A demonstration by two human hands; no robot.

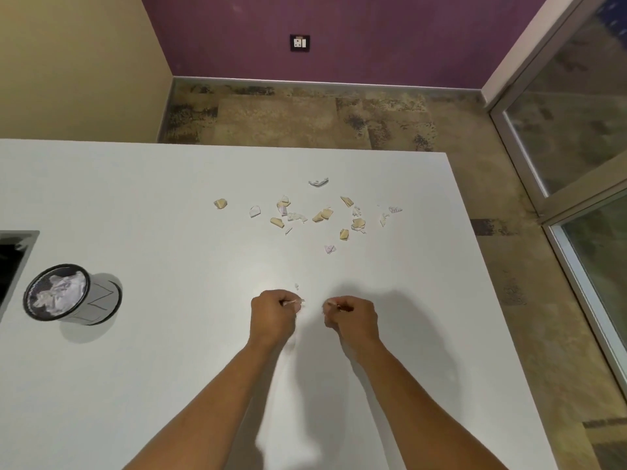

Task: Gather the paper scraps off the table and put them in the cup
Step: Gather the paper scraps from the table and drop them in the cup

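Cup (pixel 73 293) holds crumpled scraps; left hand (pixel 273 315), right hand (pixel 351 317) each pinch scrap.

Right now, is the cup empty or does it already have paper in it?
Not empty. The cup stands upright at the table's left side, and crumpled white paper shows inside its dark rim.

The paper scraps (pixel 319 215) lie scattered in a loose band across the far middle of the white surface (pixel 169 198), small torn bits in tan, white and pale purple, most lying apart from one another. One whitish curled piece (pixel 318 182) sits farthest out, and a tiny fleck (pixel 296 285) lies nearer. The cup (pixel 73 294) stands well apart at the left, seen from above and leaning in the wide view, with a dark rim, grey-white wall and crumpled pale paper inside.
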